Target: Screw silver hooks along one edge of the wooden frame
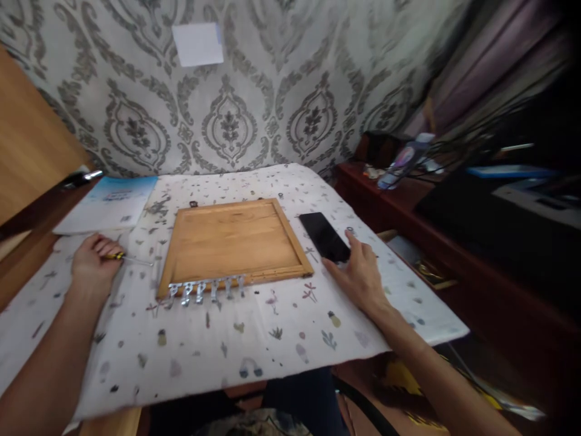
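Observation:
My left hand rests on the table at the left, its fingers closed round a screwdriver with a yellow and black handle. The metal shaft points right, toward a wooden framed board that lies flat in the middle. Along the board's near edge sits a metal strip of hooks, with several hooks hanging toward me. To the right of the board a black smartphone lies screen up. My right hand has its thumb and fingers on either side of the phone's near end.
A patterned white cloth covers the table. A blue and white booklet lies at the back left. Beyond the right edge stands a dark red desk with a plastic bottle and cables. A patterned curtain hangs behind.

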The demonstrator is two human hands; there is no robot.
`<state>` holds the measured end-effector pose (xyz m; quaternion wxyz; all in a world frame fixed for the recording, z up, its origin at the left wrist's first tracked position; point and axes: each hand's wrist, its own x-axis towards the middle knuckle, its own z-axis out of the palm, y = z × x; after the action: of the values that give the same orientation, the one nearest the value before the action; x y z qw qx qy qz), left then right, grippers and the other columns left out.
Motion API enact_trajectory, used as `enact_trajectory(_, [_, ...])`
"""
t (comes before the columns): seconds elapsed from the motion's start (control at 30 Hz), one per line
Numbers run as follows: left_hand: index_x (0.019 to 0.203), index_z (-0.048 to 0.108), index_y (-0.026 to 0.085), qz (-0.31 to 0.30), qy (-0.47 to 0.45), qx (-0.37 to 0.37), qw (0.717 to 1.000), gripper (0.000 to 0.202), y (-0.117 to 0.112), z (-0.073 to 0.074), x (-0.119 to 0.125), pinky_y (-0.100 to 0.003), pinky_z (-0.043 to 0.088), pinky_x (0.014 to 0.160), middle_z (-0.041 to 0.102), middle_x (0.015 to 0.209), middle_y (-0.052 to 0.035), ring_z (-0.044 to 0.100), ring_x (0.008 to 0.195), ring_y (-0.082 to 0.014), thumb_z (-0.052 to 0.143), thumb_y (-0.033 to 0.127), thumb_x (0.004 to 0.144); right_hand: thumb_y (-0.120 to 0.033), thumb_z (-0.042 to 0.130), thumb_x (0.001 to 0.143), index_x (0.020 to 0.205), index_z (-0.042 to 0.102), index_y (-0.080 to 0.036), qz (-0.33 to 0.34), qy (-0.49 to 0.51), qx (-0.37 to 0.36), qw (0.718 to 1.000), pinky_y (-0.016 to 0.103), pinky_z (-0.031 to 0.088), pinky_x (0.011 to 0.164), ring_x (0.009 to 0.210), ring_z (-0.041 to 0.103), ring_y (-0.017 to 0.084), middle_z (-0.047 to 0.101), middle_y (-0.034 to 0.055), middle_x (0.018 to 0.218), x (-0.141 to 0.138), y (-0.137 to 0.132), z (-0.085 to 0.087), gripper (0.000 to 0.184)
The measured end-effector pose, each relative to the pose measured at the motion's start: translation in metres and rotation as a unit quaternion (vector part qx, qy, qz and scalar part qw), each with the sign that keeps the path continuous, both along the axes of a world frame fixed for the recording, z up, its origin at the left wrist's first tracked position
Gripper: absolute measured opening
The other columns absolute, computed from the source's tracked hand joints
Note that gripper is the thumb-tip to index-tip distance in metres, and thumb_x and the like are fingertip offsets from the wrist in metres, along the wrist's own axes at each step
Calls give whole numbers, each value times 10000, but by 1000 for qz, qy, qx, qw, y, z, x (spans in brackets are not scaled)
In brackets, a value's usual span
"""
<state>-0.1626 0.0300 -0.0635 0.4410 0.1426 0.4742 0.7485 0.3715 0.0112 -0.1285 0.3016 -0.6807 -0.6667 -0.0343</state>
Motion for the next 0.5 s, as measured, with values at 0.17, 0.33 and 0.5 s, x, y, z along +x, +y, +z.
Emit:
enact_trajectory(0.17, [836,575,119,53,-29,1,998,225,2,-3,-1,-145,300,379,466,621,76,344,430,-22,587,295,976,-524,619,833,1461,421,-110,4,-21,6,1000,583,448,944,1112,536,404,581,221,1188,2,1,-1,777])
enact_trajectory(0.33, [633,408,166,52,-18,5,998,357,4,0,1,-150,237,359,252,482,108,206,367,-27,496,168,979,-469,595,878,1370,544,-134,63,-18,110,992,616,430,998,1229,497,432,544,259,1316,-20,-7,17,597])
enact_trajectory(0.5, [607,331,186,33,44,3,999,346,6,8,4,-150,219,356,196,446,110,182,340,-29,486,134,911,-412,527,935,1070,696,-213,268,99,10,958,450,571,818,933,676,286,704,124,1012,-77,-3,38,294])
